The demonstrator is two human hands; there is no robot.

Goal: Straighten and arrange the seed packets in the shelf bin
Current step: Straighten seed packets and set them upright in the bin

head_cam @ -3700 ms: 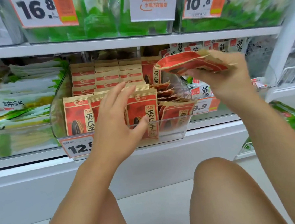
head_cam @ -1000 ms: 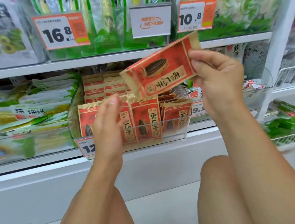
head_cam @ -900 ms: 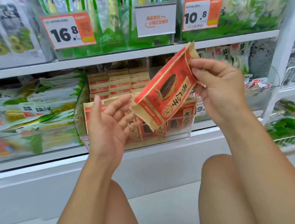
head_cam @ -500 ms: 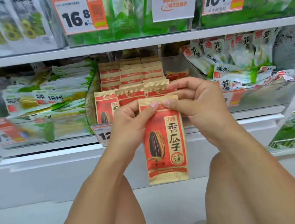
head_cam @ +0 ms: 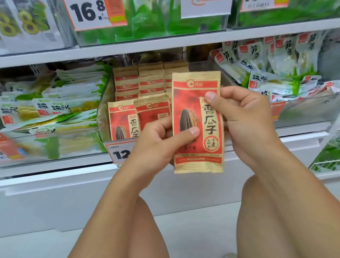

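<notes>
Red-and-tan paper seed packet (head_cam: 196,123) upright before clear plastic shelf bin (head_cam: 102,107), pinched by left hand (head_cam: 156,147) and right hand (head_cam: 246,118)

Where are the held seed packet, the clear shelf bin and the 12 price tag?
held seed packet (head_cam: 194,124), head view, on the printed seed.
clear shelf bin (head_cam: 102,115), head view, on its left wall.
12 price tag (head_cam: 121,154), head view, on the black digits.

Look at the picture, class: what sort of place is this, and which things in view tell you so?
Most likely a shop's snack aisle. Orange and white price tags hang on the shelf edges, clear bins hold rows of identical seed packets, and the left hand and right hand hold one more seed packet in front of them.
</notes>
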